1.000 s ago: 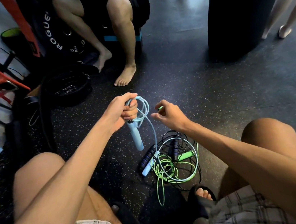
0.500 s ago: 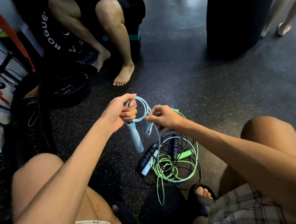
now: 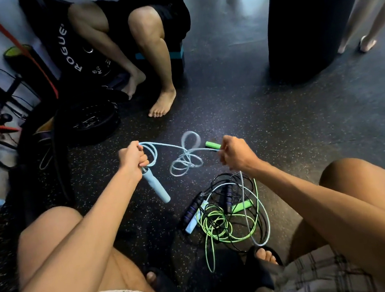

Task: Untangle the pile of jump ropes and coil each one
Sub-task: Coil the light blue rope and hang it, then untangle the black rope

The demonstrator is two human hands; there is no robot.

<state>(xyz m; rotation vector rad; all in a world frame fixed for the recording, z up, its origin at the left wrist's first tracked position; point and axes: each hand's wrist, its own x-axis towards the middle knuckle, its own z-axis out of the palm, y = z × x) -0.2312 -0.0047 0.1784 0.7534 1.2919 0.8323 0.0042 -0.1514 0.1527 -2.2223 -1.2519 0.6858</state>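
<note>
My left hand (image 3: 132, 158) grips the light blue rope at the top of its blue handle (image 3: 155, 187), which hangs down. My right hand (image 3: 234, 152) grips the same blue rope (image 3: 185, 161) farther along; loose loops sag and blur between the two hands. A green handle (image 3: 213, 145) lies on the floor just beyond my right fist. On the floor between my knees lies the tangled pile (image 3: 230, 214): green rope, black rope, dark handles, a second green handle and a second blue handle. The blue rope runs from my right hand down into it.
A seated person's bare legs and foot (image 3: 162, 103) are straight ahead. A black weight plate (image 3: 90, 121) and red rack gear crowd the left. A black punching bag (image 3: 304, 20) stands at the right, another person's legs behind it. My sandalled feet (image 3: 264, 256) flank the pile.
My hands have pulled apart, the right one moving right. The blue coil held at my left hand has opened into loose loops strung between them.
</note>
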